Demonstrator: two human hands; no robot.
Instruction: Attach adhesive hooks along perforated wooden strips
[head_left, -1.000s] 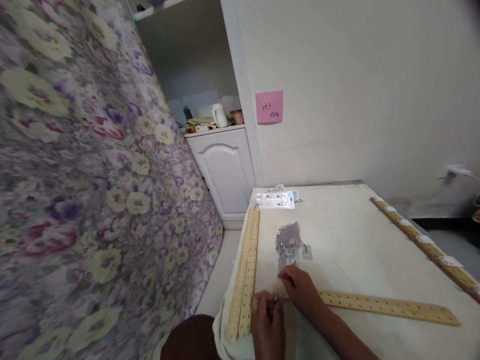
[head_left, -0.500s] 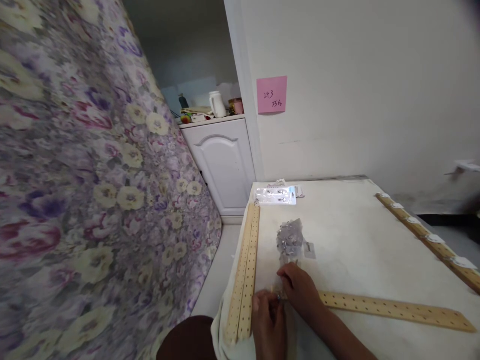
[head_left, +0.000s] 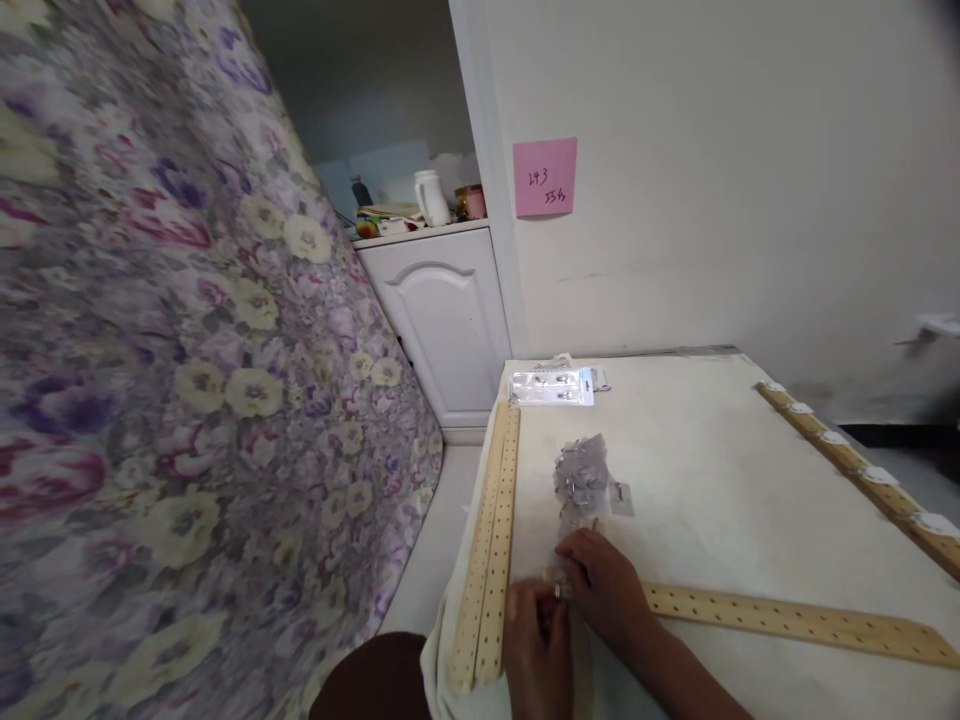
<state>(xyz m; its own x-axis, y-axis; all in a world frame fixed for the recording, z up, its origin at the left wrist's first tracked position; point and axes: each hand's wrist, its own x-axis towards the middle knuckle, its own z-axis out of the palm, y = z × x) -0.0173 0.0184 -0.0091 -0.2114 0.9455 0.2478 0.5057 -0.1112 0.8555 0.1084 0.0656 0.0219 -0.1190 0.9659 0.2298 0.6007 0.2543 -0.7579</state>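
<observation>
Tabletop (head_left: 697, 460), strip (head_left: 795, 620) (partly behind right hand (head_left: 602, 582))

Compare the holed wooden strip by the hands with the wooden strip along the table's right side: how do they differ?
The holed strip runs crosswise in view, while the side strip runs away toward the wall. The side strip bears a row of white pieces; the holed strip's visible part shows none. The right hand hides part of the holed strip, but no hand is at the side strip. Both are long, narrow and wood-coloured.
</observation>
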